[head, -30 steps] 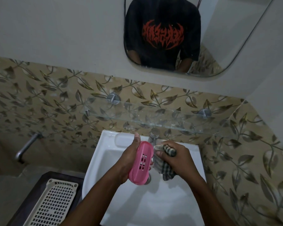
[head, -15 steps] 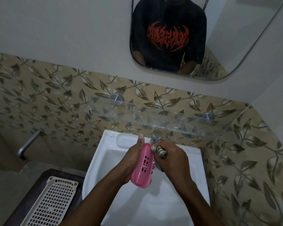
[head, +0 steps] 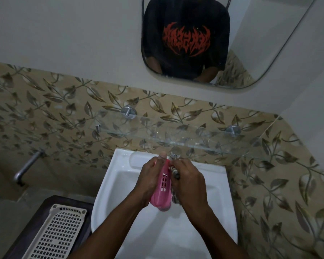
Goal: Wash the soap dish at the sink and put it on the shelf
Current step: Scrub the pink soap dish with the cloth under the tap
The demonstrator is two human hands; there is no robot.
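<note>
A pink slotted soap dish point(head: 162, 191) is held upright on its edge over the white sink point(head: 120, 184). My left hand point(head: 150, 178) grips it from the left, thumb at its top end. Pressed against the dish's right side is a striped grey cloth point(head: 175, 172), bunched in my right hand point(head: 190, 182). The chrome tap point(head: 174, 153) sits just behind my fingers, partly hidden. Above the sink, a glass shelf point(head: 204, 139) runs along the tiled wall on two metal brackets.
A cream perforated plastic tray point(head: 58, 234) lies on a dark stand at the lower left. A metal wall spout point(head: 26, 167) sticks out on the left. A mirror point(head: 251, 53) hangs above, showing a person's dark shirt.
My right hand has slid the cloth up along the soap dish toward its top end, and less of the cloth now hangs loose below. The dish has tilted slightly.
</note>
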